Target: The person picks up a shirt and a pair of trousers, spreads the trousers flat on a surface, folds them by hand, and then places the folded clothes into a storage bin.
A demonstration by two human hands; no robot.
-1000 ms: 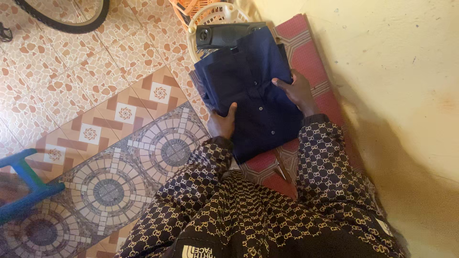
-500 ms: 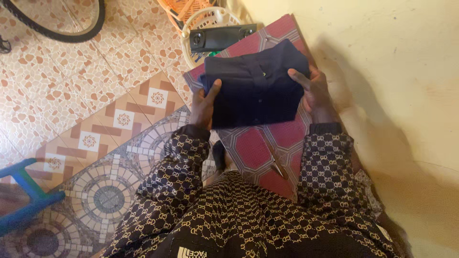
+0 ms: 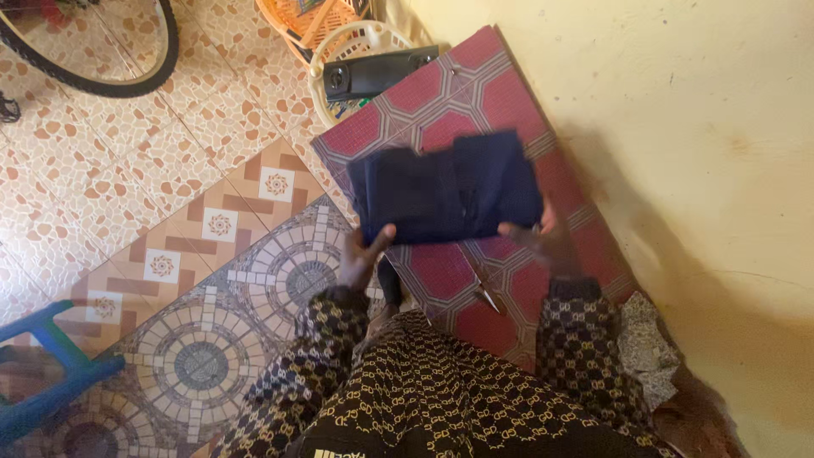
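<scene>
No packages or signs showed in the head view. One label only: a small pale printed patch on the patterned jacket (image 3: pixel 441 390), at the bottom edge of the frame, cut off.

The folded navy shirt (image 3: pixel 445 191) was a compact oblong, dark blue, blurred by motion. A seam or fold line ran up it near the middle, with a small pale button just visible beside it. It was held above the red patterned board (image 3: pixel 441 93), which lay along the yellow wall (image 3: pixel 678 127); I could not tell whether the shirt's underside touched the board.

The left hand (image 3: pixel 363 254) gripped the shirt's lower left corner. Its thumb lay on top of the cloth; the other fingers were hidden beneath. The fingers were closed narrowly on the fabric.

The right hand (image 3: pixel 543 242) held the lower right edge. It was too blurred to separate single fingers; the hand seemed curled under and around the edge, closed on the cloth.

Around: a pair of scissors (image 3: pixel 486 296) lay on the board below the shirt, between the two sleeves. A black oblong device (image 3: pixel 377 72) rested on a pale plastic basket (image 3: pixel 360 38) at the board's far end, with an orange basket (image 3: pixel 309 17) behind it. A bicycle wheel (image 3: pixel 110 59) stood on the tiled floor (image 3: pixel 127 195) at upper left. A blue stool (image 3: pixel 51 373) was at lower left. A crumpled grey rag (image 3: pixel 649 343) lay by the wall.
</scene>
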